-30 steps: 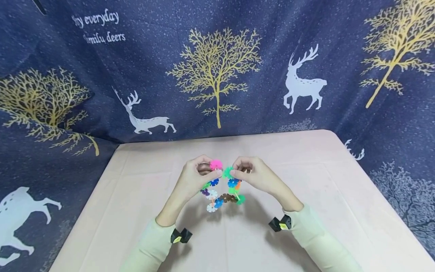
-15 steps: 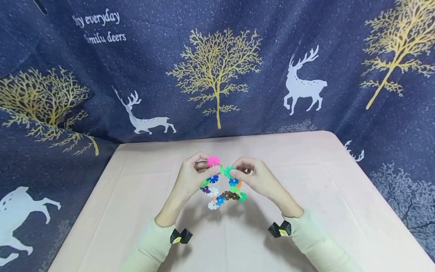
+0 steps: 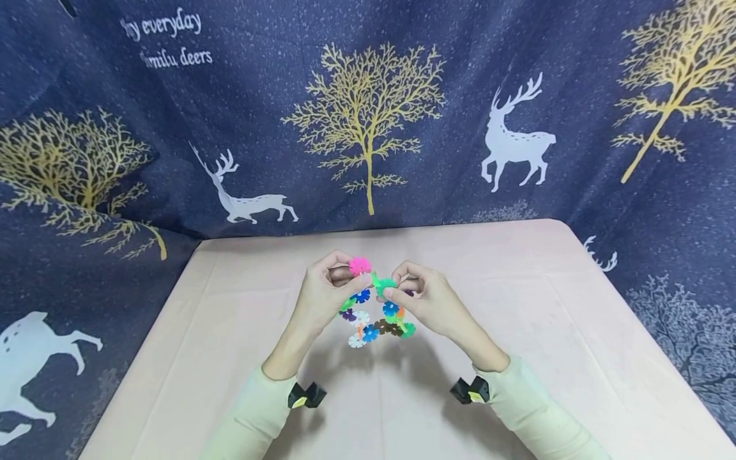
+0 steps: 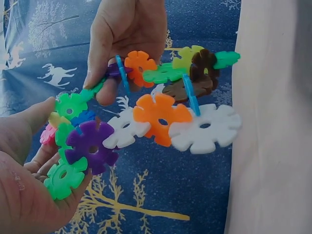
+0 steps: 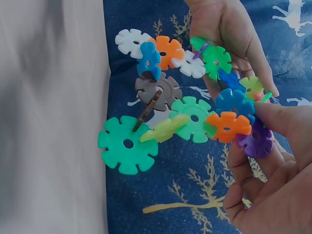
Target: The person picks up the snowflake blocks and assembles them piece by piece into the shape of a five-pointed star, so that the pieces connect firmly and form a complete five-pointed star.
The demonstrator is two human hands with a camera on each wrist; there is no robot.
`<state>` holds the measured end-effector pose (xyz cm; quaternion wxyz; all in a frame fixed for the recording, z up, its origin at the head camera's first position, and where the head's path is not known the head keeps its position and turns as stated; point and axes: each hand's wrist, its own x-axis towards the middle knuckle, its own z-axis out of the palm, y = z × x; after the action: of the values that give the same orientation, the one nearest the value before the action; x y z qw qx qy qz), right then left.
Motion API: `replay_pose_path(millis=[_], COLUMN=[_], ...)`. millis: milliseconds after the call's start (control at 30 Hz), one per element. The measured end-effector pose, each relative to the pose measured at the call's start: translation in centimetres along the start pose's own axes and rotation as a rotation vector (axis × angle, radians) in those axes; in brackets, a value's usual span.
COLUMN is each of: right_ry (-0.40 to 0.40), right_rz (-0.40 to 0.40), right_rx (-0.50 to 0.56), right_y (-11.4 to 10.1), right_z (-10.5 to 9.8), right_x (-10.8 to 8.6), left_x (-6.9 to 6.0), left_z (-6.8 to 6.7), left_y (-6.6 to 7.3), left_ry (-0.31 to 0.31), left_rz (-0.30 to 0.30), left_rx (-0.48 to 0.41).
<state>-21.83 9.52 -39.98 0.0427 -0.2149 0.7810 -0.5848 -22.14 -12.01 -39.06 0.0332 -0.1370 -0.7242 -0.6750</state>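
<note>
Several notched plastic snowflake discs are slotted together into a curved chain (image 3: 384,327), held above the table between both hands. My left hand (image 3: 321,291) pinches it near a pink disc (image 3: 360,264); a purple disc (image 4: 80,146) sits close by its fingers. With thumb and fingers, my right hand (image 3: 430,295) pinches a green disc (image 3: 386,287). A thin green disc bridges the gap between the two hands; whether it is slotted at both sides I cannot tell. The chain sags toward me, with a large teal disc (image 5: 117,146) at its lower bend.
A table under a pale cloth (image 3: 253,332) lies below the hands. Behind it hangs a dark blue curtain (image 3: 253,115) printed with trees and deer. Black wrist cameras (image 3: 306,395) are strapped at both sleeves.
Both hands and the chain have risen slightly. The pink disc has shifted up and left, and more of the green disc between the hands shows. Both hands still pinch the chain.
</note>
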Motion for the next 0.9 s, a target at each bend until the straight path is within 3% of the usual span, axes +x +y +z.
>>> replay_pose_path(millis=[167,367,600,900], right_ry=[0.02,0.038,0.061,0.073], right_rz=[-0.008,-0.007,0.019,0.029], right_rx=[-0.006,0.058,0.112,0.085], right_y=[-0.21,-0.46,-0.14,-0.21], right_z=[0.01,0.04,0.34,0.34], right_x=[0.09,0.12,-0.03,-0.29], left_x=[0.15,0.25,0.25,0.1], left_z=[0.01,0.19,0.34,0.41], left_y=[0.26,0.69,0.76,0.55], left_ry=[-0.011,-0.036,-0.053,-0.067], left_rz=[0.01,0.031,0.003,-0.02], left_rx=[0.019,0.032,0.082,0.1])
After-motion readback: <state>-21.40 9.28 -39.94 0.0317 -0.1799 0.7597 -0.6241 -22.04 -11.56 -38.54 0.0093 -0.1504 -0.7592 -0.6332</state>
